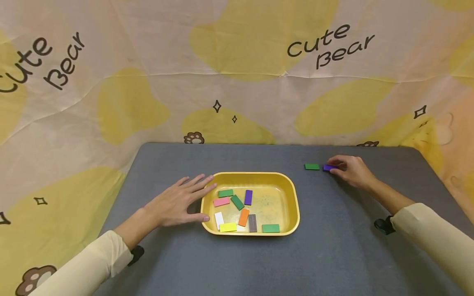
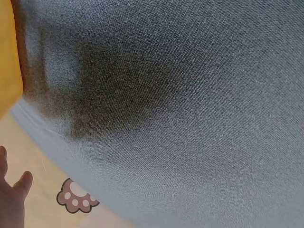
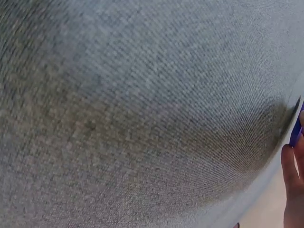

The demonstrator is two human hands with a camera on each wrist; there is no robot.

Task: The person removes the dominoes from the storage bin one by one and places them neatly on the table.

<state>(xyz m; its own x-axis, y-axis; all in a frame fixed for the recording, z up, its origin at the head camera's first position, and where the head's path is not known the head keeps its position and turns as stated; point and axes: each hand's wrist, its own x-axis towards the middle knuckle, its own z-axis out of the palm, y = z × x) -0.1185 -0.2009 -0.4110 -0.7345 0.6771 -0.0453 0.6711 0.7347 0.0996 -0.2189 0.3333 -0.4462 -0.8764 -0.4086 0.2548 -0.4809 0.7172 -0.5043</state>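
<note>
My right hand (image 1: 352, 169) pinches a purple block (image 1: 329, 167) between thumb and fingers at the table's far right. Just left of it, with a small gap, lies a green block (image 1: 312, 167). In the right wrist view, the purple block (image 3: 297, 129) shows at the right edge beside my fingertips. My left hand (image 1: 179, 202) is spread with straight fingers at the left rim of a yellow tray (image 1: 292, 197). Inside the tray lie several flat blocks, among them a pink block (image 1: 221, 201), an orange block (image 1: 243, 217), a yellow block (image 1: 228, 227) and another purple block (image 1: 248, 197).
The grey table (image 1: 252, 267) runs back to a hanging cloth (image 1: 252, 94) printed with yellow patches and lettering. In the left wrist view, the tray's yellow wall (image 2: 8, 61) shows at the upper left. Dark wrist bands (image 1: 385, 225) sit at both sleeves.
</note>
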